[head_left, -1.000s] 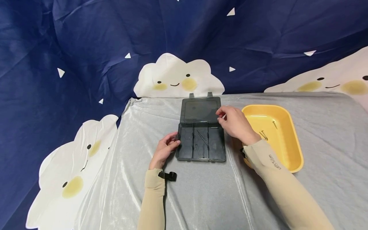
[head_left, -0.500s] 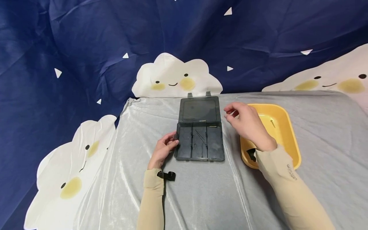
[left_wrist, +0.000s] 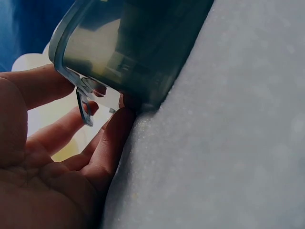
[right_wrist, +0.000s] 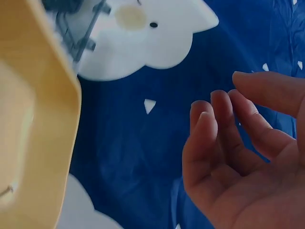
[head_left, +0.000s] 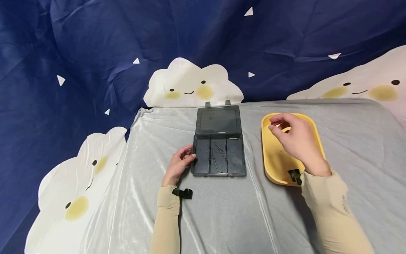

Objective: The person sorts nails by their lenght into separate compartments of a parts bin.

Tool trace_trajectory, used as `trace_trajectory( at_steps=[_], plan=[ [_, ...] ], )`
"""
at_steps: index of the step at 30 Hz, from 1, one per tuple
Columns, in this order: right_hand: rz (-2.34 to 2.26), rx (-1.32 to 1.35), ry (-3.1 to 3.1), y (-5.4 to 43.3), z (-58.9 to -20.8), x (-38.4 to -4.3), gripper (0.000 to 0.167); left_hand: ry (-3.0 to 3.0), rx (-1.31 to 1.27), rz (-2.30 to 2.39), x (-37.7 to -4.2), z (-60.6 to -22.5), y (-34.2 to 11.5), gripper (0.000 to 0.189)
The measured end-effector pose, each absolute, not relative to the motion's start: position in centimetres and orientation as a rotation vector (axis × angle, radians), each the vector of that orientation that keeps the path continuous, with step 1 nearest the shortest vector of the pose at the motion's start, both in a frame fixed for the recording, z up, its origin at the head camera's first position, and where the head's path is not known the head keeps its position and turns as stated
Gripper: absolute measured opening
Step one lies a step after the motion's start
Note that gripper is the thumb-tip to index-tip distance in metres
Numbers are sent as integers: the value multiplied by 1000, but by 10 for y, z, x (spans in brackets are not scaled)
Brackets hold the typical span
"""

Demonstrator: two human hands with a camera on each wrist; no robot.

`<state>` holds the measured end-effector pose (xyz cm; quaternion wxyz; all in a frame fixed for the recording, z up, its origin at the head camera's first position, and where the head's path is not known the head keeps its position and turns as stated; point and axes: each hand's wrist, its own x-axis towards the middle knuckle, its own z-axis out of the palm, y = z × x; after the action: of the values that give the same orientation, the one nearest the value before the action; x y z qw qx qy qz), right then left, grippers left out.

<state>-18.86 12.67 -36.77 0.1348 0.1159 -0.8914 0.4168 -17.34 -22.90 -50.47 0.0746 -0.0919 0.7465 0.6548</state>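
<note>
1. Contact on the left: the left hand (head_left: 178,165) grasps the left side of a dark, see-through case (head_left: 201,155), thumb and fingertips at its wall.
2. And the right hand (head_left: 296,135) is released, loosely bent fingers apart from the thumb, hanging above the yellow bin (head_left: 268,148).
3. There's the case, on the cloth between the two hands, its lid (head_left: 219,120) swung back flat behind it, three compartments showing.
4. Middle compartment, a scatter of thin, dark fasteners (head_left: 220,149); nails or screws, I cannot tell. Top edge of the right compartment, a light sliver (head_left: 233,138), too small to make out.
5. Over to the bin, right of the case and apart from it: a lone fastener (right_wrist: 6,192) shows on its floor in the right wrist view.
6. Beige sleeves (head_left: 168,215), a black strap (head_left: 184,193) at the left wrist.
7. Grey cloth (head_left: 222,211) underneath, and behind it a navy backdrop (head_left: 95,42) with smiling white clouds (head_left: 193,79).
</note>
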Motion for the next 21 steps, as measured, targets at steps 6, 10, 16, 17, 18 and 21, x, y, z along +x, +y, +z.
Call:
trace_trajectory(
  at_steps=[6, 10, 16, 17, 18, 21],
  plan=[
    [1156, 226, -2615, 150, -365, -192, 19, 2206, -267, 1969, -174, -500, -229, 50],
    [1105, 196, -2629, 163, -362, -198, 20, 2200, -290, 1993, -178, -515, -232, 49],
    [1033, 199, -2667, 176, -365, -213, 18, 2238, -281, 1981, -177, -518, -232, 47],
    [1016, 192, -2691, 178, -366, -215, 18, 2244, -280, 1977, -177, -518, -232, 47],
    [1001, 191, -2717, 179, -366, -217, 19, 2247, -277, 1976, -177, -518, -232, 47],
    [950, 187, -2824, 180, -370, -224, 22, 2251, -278, 1976, -176, -517, -231, 47]
  ],
)
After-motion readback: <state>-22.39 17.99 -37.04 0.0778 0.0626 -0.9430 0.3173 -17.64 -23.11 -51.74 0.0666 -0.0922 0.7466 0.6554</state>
